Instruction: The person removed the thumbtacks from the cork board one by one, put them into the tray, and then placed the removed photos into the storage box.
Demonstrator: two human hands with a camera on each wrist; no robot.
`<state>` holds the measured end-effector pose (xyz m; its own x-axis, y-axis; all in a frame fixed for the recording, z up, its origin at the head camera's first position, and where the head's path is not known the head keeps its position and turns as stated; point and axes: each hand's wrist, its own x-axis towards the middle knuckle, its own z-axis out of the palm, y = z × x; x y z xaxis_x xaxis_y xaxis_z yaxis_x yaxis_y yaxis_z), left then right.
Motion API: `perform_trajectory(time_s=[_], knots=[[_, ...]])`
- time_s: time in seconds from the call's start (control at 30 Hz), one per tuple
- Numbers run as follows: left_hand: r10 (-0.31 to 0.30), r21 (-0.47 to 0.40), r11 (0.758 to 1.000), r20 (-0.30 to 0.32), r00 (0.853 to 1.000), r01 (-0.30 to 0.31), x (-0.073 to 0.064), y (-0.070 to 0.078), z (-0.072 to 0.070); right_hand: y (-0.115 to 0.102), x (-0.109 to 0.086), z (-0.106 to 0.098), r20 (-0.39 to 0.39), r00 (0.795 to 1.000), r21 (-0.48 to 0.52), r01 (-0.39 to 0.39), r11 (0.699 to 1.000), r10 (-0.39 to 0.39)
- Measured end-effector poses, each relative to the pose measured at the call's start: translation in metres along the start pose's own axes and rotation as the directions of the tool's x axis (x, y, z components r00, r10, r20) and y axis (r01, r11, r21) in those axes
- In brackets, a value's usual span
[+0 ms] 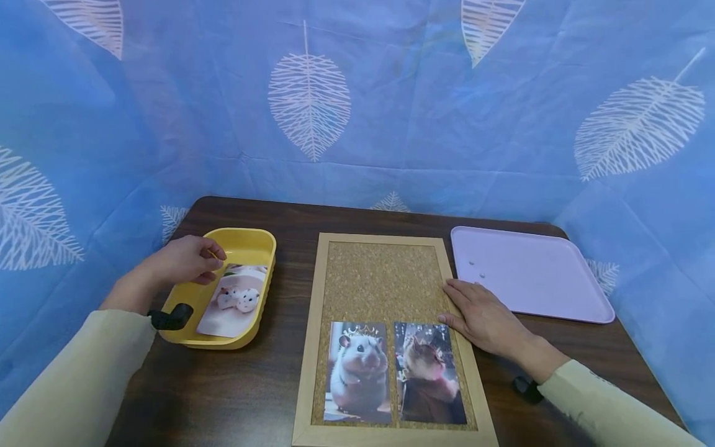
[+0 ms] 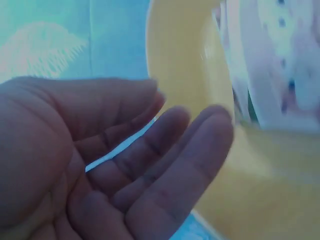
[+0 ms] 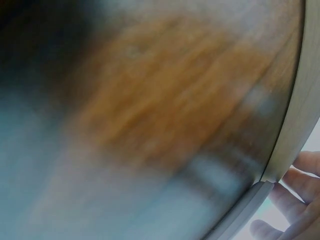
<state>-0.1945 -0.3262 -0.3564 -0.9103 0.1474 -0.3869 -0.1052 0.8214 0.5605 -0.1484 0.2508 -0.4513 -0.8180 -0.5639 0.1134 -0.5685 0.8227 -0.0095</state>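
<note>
My left hand (image 1: 190, 259) hovers over the left side of a yellow tray (image 1: 267, 239), fingers loosely bent with nothing between them. Just beside it in that tray lies a photo card of two white hamsters (image 1: 237, 301); part of the card also shows in the left wrist view. My right hand (image 1: 488, 320) rests flat on the right wooden edge of a framed corkboard (image 1: 385, 273). On the lower half of the board, side by side, are a photo of a crowned hamster (image 1: 360, 372) and a darker animal photo (image 1: 429, 372).
A lilac tray (image 1: 536, 267) stands at the back right, with several tiny shiny pieces (image 1: 482, 275) near its left side. Everything sits on a dark wooden table (image 1: 223, 391). Behind it hangs a blue cloth (image 1: 391, 93) with white leaves.
</note>
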Motion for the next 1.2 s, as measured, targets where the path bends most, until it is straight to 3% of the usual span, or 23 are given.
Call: perform_trajectory(time_s=[0.33,0.6,0.7,0.83,0.97,1.2], knots=[[0.118,0.067,0.992,-0.147,0.982,-0.109,-0.018,0.039,0.028,0.001,0.003,0.001,0.003,1.0,-0.008,0.002,1.0,-0.002],[0.29,0.137,0.955,-0.223,0.931,-0.265,-0.032,0.07,0.066,0.002,0.003,-0.003,0.025,1.0,-0.007,-0.016,1.0,0.016],[0.327,0.178,0.94,-0.225,0.918,-0.292,-0.035,0.081,0.082,0.002,0.003,-0.004,0.031,0.999,-0.005,-0.022,1.0,0.022],[0.344,0.2,0.931,-0.2,0.917,-0.306,-0.039,0.092,0.105,0.001,0.003,-0.005,0.039,0.999,0.002,-0.03,1.0,0.03],[0.381,0.203,0.916,-0.173,0.908,-0.346,-0.042,0.101,0.127,0.0,0.004,-0.004,0.04,0.999,0.003,-0.03,1.0,0.03],[0.527,0.306,0.823,-0.097,0.844,-0.478,-0.046,0.106,0.166,0.0,0.005,-0.004,0.035,0.999,0.002,-0.028,1.0,0.027]])
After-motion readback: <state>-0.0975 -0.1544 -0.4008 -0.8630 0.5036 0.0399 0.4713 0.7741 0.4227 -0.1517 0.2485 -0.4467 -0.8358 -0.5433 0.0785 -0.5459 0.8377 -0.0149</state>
